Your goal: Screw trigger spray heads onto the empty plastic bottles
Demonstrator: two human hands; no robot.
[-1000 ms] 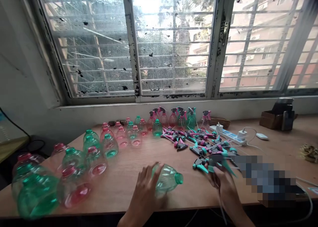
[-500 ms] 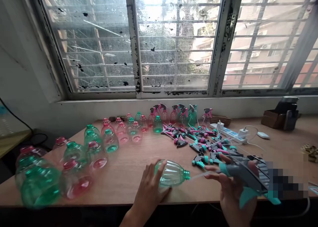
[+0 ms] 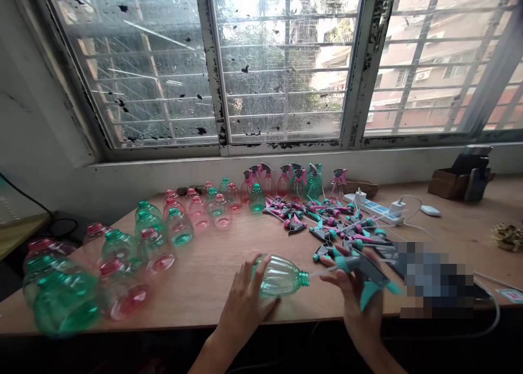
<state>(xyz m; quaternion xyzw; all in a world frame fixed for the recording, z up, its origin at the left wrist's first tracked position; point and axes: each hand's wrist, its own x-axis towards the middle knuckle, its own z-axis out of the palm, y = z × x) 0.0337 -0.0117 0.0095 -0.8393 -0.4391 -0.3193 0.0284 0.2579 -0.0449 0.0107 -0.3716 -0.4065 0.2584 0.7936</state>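
Observation:
My left hand [image 3: 245, 291] is wrapped round the base of a clear green bottle [image 3: 280, 276], which is tilted on its side just over the table with its threaded neck to the right. In my right hand [image 3: 358, 292] is a grey and teal spray trigger head [image 3: 364, 269]. Its thin pale dip tube points left, and the tip is at or just inside the bottle's mouth; I cannot tell which. Behind my right hand lies a pile of loose pink, teal and grey trigger heads [image 3: 327, 221].
Open green and pink bottles [image 3: 118, 248] stand along the left of the wooden table [image 3: 212, 270]. Several bottles with sprayers fitted [image 3: 284, 183] stand by the window wall. A white power strip [image 3: 376, 209], a dark blurred-out device [image 3: 441, 278] and a brown box [image 3: 449, 188] are at the right.
My right hand has moved left with the trigger head, bringing the tube along the bottle's mouth. The left hand still holds the bottle. The whole view has shifted slightly.

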